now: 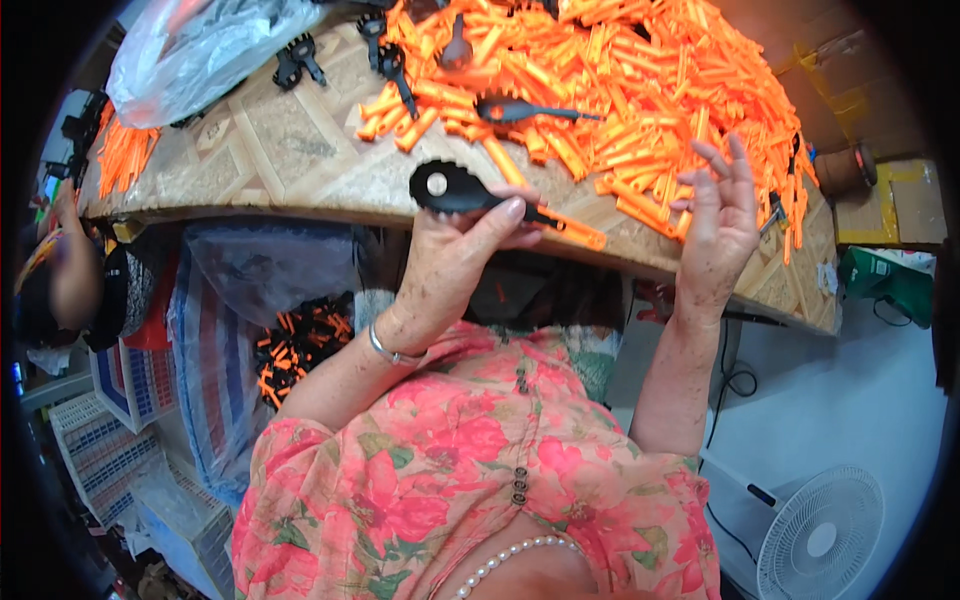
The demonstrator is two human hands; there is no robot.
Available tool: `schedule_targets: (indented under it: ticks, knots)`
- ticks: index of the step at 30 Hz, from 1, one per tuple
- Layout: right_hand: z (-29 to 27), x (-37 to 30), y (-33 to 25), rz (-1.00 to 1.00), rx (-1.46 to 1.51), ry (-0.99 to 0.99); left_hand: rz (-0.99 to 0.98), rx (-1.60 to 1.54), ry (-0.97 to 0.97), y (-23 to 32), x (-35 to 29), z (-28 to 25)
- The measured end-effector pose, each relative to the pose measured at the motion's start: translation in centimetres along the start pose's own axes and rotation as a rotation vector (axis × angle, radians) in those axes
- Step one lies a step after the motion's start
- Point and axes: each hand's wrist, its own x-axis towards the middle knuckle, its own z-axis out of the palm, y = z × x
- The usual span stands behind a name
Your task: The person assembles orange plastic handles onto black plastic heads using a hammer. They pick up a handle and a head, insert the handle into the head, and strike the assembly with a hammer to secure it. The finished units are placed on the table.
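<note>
In my left hand is a black pasta server, its toothed oval head with a round hole pointing left. The thumb presses on its neck. An orange handle piece shows at the handle end on the right; whether it is joined to the black part I cannot tell. My right hand is raised with its fingers apart over the right side of a heap of orange handle pieces, with nothing visible in it. Another black pasta server head lies on the heap's near edge.
More black heads lie on the wooden table, near a clear plastic bag. Below, at left, a striped sack stands beside mixed black and orange pieces. A white fan is at lower right. Another person's arm shows far left.
</note>
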Motion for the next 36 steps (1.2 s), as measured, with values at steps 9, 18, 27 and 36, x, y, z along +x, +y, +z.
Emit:
schedule_targets:
  ticks: [9, 18, 27, 36]
  knots:
    - [0.1, 2.1, 2.0, -0.308, -1.071, -0.155, 0.004, -0.039, -0.052, 0.7, 0.2, -0.6]
    - [1.6, 2.4, 3.2, -0.293, -1.121, -0.15, 0.062, -0.054, -0.036, 0.4, 0.6, -1.5]
    - [3.4, 2.6, 2.9, -0.438, -0.929, -0.106, 0.047, -0.067, -0.026, 0.2, 0.8, -1.8]
    - [6.0, 10.4, 4.7, -0.477, -0.989, -0.235, 0.036, -0.106, -0.023, 0.6, 0.4, -1.5]
